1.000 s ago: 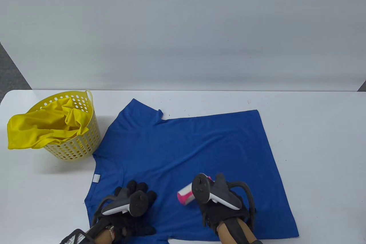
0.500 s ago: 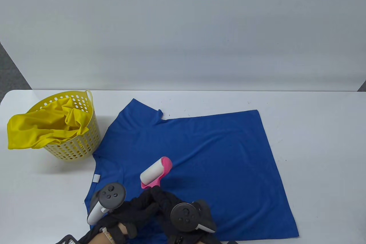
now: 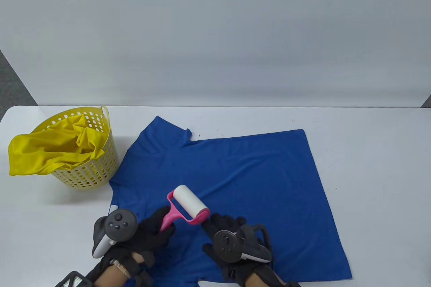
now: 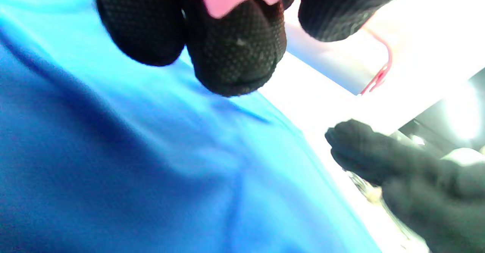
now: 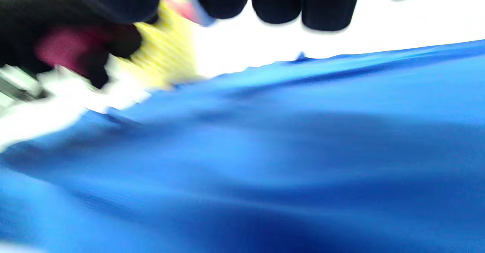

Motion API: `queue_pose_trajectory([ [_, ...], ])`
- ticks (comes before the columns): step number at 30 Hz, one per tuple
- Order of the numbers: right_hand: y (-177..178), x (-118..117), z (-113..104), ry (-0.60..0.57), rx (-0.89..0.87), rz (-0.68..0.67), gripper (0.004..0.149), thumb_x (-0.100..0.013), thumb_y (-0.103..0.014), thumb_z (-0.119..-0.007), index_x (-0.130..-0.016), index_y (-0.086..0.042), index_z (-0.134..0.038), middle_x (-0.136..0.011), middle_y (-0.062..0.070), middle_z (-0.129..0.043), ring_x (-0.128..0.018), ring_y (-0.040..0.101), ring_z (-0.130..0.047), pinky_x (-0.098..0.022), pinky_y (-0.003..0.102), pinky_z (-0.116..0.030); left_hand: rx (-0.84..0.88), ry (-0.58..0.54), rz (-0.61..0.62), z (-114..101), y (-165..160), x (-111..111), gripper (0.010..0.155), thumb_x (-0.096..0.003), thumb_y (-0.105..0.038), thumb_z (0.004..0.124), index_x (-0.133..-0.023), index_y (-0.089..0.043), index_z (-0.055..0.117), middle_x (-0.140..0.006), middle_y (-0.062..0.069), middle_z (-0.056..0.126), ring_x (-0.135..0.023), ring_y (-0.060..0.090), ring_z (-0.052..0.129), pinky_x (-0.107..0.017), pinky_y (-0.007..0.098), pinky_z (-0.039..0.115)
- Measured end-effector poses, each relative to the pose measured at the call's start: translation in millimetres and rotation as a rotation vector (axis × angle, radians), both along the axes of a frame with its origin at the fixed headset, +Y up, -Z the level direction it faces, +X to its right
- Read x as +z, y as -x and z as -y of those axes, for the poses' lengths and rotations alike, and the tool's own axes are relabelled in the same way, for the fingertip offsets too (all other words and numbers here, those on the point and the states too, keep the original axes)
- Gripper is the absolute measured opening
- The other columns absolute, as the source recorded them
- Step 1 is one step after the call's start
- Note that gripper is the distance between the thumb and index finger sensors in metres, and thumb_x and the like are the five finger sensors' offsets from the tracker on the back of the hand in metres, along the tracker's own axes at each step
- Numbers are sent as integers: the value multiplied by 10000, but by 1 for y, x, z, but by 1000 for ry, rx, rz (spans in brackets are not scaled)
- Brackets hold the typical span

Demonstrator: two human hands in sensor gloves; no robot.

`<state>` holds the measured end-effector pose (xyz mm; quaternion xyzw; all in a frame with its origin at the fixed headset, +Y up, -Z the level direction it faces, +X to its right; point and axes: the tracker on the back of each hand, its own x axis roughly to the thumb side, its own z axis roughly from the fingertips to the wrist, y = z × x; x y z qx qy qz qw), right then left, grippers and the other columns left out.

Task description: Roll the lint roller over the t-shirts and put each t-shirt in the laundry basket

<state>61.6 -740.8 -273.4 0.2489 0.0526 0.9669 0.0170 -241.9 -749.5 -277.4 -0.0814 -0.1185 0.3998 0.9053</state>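
Both gloved hands come in over the table's near edge. The left hand (image 3: 151,233) has its fingers (image 4: 235,56) curled round the pink handle of the lint roller (image 3: 187,208), the tracker on its back tilted toward the table's left end. The right hand (image 3: 232,236) lies just beside it, palm down, fingers relaxed and holding nothing.

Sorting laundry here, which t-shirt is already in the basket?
The yellow t-shirt, bunched in the yellow laundry basket and spilling over its rim; the blue t-shirt lies spread on the table.
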Motion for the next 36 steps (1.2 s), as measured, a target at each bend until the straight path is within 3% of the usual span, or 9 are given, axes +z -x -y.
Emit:
queue_pose_trajectory([
  [2,-16,-12,13,115,23,84,706,-475,-533,-626,-1036,-181,-381,-1108,227,-262,-964,582,-340,-581,770,-340,-10,6,-68,0,13,-3,679,-519,-472,778,-1049,-178,472,-837,42,872,-469,157,1052,-449,461,869],
  [4,-38,-23,29,401,-48,229,684,-499,-522,-615,-1051,-189,-387,-1103,249,-165,-962,603,-230,-579,787,-236,-65,-4,-134,-2,27,-5,685,-516,-480,774,-1050,-175,472,-838,45,876,-445,153,1058,-427,456,877],
  [6,-46,-26,34,501,-80,278,658,-509,-519,-613,-1046,-206,-397,-1111,259,-218,-963,595,-211,-580,791,-211,-142,-3,-175,-5,35,-6,690,-516,-486,767,-1054,-177,467,-845,47,876,-430,151,1060,-411,453,881],
  [11,-39,-26,23,396,-8,267,623,-499,-531,-618,-996,-158,-562,-1097,290,-412,-943,609,-432,-597,763,-394,-330,-28,-240,-15,44,-4,694,-518,-496,746,-1067,-195,447,-861,41,877,-384,132,1057,-368,433,892],
  [15,-32,-22,24,403,46,257,675,-499,-550,-609,-1012,-123,-507,-1084,328,-390,-926,630,-445,-590,759,-421,-451,-23,-237,-22,35,1,702,-525,-503,714,-1088,-226,400,-897,43,869,-368,124,1058,-341,420,900],
  [21,-29,-19,54,581,136,232,815,-473,-617,-534,-949,-216,-8,-974,282,79,-844,621,5,-485,856,-227,-554,40,-205,-7,6,-14,683,-537,-511,689,-1106,-307,371,-924,38,856,-368,112,1048,-316,398,900],
  [25,-26,-18,63,625,127,218,802,-458,-632,-438,-881,-214,100,-896,265,200,-770,599,139,-432,859,-145,-764,41,-243,-2,-12,-45,651,-545,-523,640,-1108,-356,358,-980,41,781,-402,115,1041,-329,396,898],
  [31,-23,-19,65,632,94,210,800,-461,-623,-449,-875,-217,103,-887,239,220,-760,570,183,-422,848,-85,-765,127,-344,-7,-41,-94,630,-546,-534,639,-1100,-390,378,-876,47,859,-343,104,1034,-308,400,901],
  [36,-23,-19,65,638,93,208,800,-463,-624,-446,-872,-221,111,-882,233,231,-755,562,194,-418,843,-73,-831,151,-365,-9,-51,-104,627,-544,-544,641,-1098,-389,391,-820,36,895,-308,94,1035,-290,397,906],
])
